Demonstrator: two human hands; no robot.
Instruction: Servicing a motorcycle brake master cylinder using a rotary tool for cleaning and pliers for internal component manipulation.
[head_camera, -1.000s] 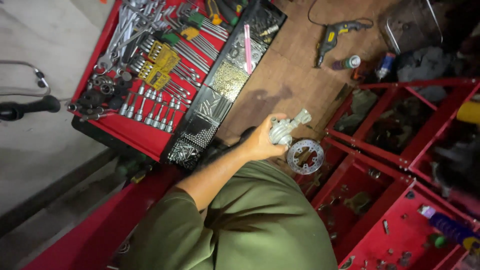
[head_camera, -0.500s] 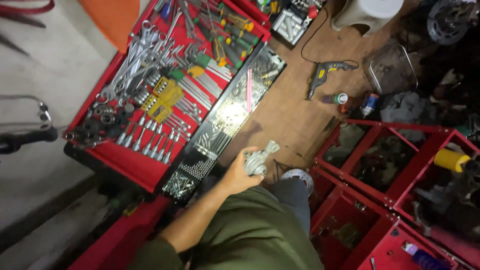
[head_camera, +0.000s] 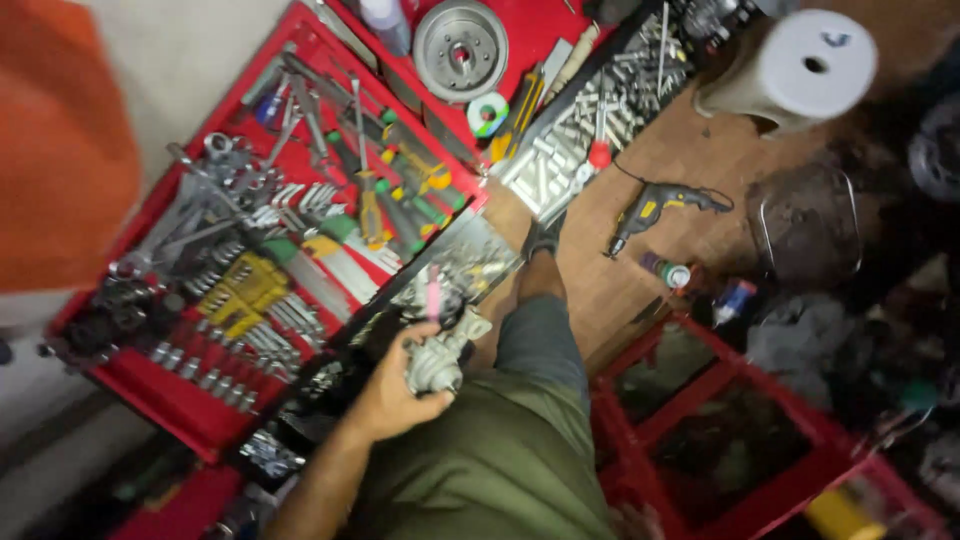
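Now, hand: one hand (head_camera: 392, 398) is in view, reaching up from the lower middle of the frame on a bare forearm, over a lap in olive-green trousers (head_camera: 500, 460). Which of the person's two hands it is, I cannot tell for certain; it comes in from the left side of the view.
Grip: fingers curled tight around a grey metal part (head_camera: 436, 362), so the hand is closed on it, with the part sticking out beyond the fingertips.
Other hand: not in view.
Where the part is: above the person's knee, held in the air just at the near edge of the dark tray of small metal pieces (head_camera: 455, 262).
Long axis: the part's body runs from the palm up and to the right, its lighter lug end pointing toward the tray and the pink-handled tool (head_camera: 433, 292) just beyond it.
What lies ahead of the hand: the red tool chest drawer (head_camera: 170, 395), with sockets, wrenches and green-handled screwdrivers, lies up and to the left; the tray sits between hand and drawer.
Further off: a power drill (head_camera: 655, 208) on the wooden floor to the upper right, well apart; a brake drum (head_camera: 460, 48) at the top; red crates (head_camera: 740, 440) to the right of the leg.
Sharpness: blurred by motion, so the part's fine shape is hard to read.
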